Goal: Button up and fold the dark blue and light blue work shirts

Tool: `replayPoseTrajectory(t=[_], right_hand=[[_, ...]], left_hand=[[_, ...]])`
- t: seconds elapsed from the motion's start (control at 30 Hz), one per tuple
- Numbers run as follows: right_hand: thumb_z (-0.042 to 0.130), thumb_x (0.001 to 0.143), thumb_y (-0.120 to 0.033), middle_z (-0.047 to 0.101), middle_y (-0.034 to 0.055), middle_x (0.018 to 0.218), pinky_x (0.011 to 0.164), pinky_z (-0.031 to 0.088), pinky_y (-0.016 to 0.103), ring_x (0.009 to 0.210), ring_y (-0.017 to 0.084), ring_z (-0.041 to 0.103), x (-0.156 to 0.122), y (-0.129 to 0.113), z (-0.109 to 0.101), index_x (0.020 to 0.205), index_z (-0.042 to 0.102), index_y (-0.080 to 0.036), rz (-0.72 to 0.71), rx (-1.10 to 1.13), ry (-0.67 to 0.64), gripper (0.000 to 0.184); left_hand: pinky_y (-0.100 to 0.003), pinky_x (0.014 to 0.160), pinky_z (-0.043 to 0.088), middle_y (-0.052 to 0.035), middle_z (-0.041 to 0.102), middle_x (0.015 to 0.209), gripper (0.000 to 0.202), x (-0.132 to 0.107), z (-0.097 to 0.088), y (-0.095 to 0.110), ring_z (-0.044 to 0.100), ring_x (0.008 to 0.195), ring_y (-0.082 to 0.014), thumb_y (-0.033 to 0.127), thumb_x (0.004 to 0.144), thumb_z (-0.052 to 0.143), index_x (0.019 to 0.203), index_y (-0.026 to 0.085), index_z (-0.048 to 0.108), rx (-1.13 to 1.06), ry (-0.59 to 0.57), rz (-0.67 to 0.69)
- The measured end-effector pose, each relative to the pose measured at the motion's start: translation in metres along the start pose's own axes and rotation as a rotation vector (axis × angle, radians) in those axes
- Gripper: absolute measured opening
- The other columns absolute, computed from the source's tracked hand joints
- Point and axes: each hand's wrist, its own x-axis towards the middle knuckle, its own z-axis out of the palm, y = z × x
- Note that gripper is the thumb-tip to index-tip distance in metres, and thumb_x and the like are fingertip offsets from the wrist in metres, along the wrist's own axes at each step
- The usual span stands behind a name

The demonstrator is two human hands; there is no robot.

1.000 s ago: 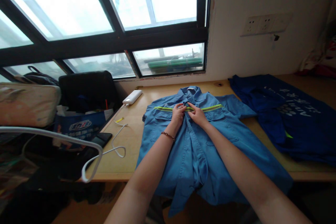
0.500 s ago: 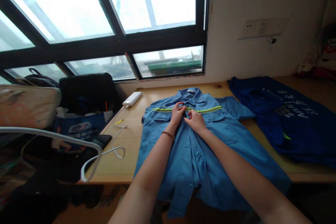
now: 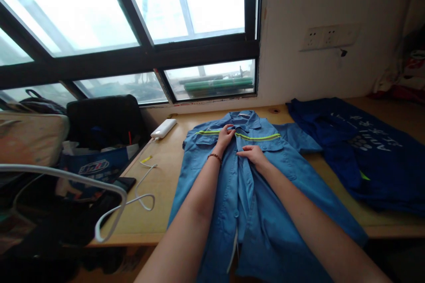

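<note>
Shirt, light blue, short-sleeved, lies spread on the wooden table, centre to lower centre of the frame, collar toward the window, hem hanging past the near table edge. Yellow-green stripe runs across the chest. Front parted in its lower part, one button visible at lower centre. Left hand, bracelet at the wrist, sits at the front edge by the stripe, thumb and fingers drawn together, pinching cloth. Right hand is just below and to the right, other fingers curled, thumb and index nearly together at the front edge; cannot tell whether they grip cloth or only touch it. Dark blue garment with white print lies at right of frame, by the shirt's sleeve. White power bank lies left of the shirt, white cable looping through left and lower left. Black phone near the table's left edge, blue printed bag beyond it. Wall sockets at upper right.
</note>
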Motion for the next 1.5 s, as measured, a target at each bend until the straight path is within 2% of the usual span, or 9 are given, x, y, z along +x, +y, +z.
replayPoseTrajectory(t=[0.17,0.3,0.43,0.53,0.63,0.77,0.93,1.17,1.5], right_hand=[[0.065,0.055,-0.011,0.066,0.0055,0.066,0.053,0.051,0.030,0.058,0.018,0.062,0.004,-0.011,-0.012,0.069,0.063,-0.014,0.243,0.415,-0.002,0.014],[0.058,0.064,-0.007,0.065,0.0035,0.061,0.059,0.053,0.027,0.056,0.014,0.062,0.003,-0.015,-0.014,0.068,0.063,-0.012,0.393,0.546,-0.009,0.008],[0.053,0.070,-0.006,0.064,0.0032,0.057,0.059,0.052,0.026,0.053,0.013,0.061,-0.002,-0.019,-0.011,0.071,0.062,-0.010,0.474,0.548,-0.009,0.010],[0.052,0.071,-0.007,0.064,0.0034,0.056,0.057,0.052,0.026,0.050,0.013,0.060,-0.007,-0.023,-0.009,0.072,0.062,-0.009,0.466,0.513,0.017,0.010],[0.052,0.072,-0.008,0.064,0.0036,0.055,0.054,0.051,0.026,0.048,0.013,0.059,-0.013,-0.026,-0.007,0.072,0.062,-0.008,0.437,0.474,0.012,0.010],[0.051,0.073,-0.008,0.063,0.0036,0.053,0.050,0.049,0.024,0.045,0.012,0.057,-0.015,-0.027,-0.006,0.072,0.062,-0.008,0.437,0.449,0.014,0.012],[0.050,0.073,-0.009,0.062,0.0026,0.052,0.049,0.047,0.023,0.043,0.011,0.055,-0.015,-0.026,-0.005,0.073,0.063,-0.008,0.440,0.461,0.007,0.013],[0.051,0.073,-0.011,0.063,0.0021,0.054,0.048,0.045,0.019,0.048,0.009,0.056,-0.018,-0.027,-0.002,0.069,0.063,-0.010,0.404,0.446,-0.021,0.013],[0.055,0.068,-0.011,0.066,0.0049,0.061,0.049,0.046,0.020,0.053,0.012,0.059,-0.024,-0.031,0.002,0.066,0.065,-0.010,0.275,0.394,0.063,0.010]], left_hand=[[-0.021,0.060,0.043,0.0007,0.060,0.060,0.026,0.001,0.004,-0.001,0.056,0.058,-0.0112,0.008,0.065,0.060,0.089,0.017,0.056,0.083,-0.011,0.022],[-0.026,0.070,0.044,-0.0026,0.063,0.072,0.031,-0.028,0.002,0.008,0.059,0.070,-0.0134,0.002,0.060,0.061,0.087,0.017,0.056,0.359,0.011,0.042],[-0.026,0.067,0.042,-0.0037,0.062,0.074,0.023,-0.073,-0.004,0.018,0.057,0.068,-0.0148,0.005,0.061,0.059,0.081,0.016,0.062,0.819,-0.121,0.074],[-0.025,0.064,0.040,-0.0038,0.062,0.078,0.021,-0.095,-0.003,0.020,0.055,0.068,-0.0146,0.011,0.066,0.057,0.084,0.018,0.064,0.993,-0.159,0.134],[-0.024,0.060,0.038,-0.0027,0.062,0.076,0.022,-0.098,-0.001,0.019,0.054,0.067,-0.0145,0.019,0.068,0.059,0.089,0.019,0.063,1.031,-0.155,0.127],[-0.023,0.054,0.035,-0.0016,0.061,0.068,0.019,-0.092,0.001,0.016,0.053,0.062,-0.0143,0.031,0.065,0.064,0.080,0.018,0.062,1.059,-0.110,0.080],[-0.023,0.056,0.039,-0.0009,0.060,0.061,0.014,-0.093,-0.001,0.015,0.054,0.059,-0.0132,0.030,0.064,0.065,0.065,0.016,0.059,0.818,-0.059,0.073],[-0.026,0.061,0.050,-0.0062,0.066,0.067,0.021,-0.102,-0.002,0.030,0.063,0.062,-0.0156,0.023,0.060,0.070,0.072,0.010,0.059,-0.018,-0.105,-0.316],[-0.022,0.060,0.053,-0.0084,0.067,0.070,0.021,-0.099,-0.004,0.028,0.065,0.065,-0.0161,0.021,0.062,0.070,0.075,0.009,0.058,-0.166,-0.103,-0.315]])
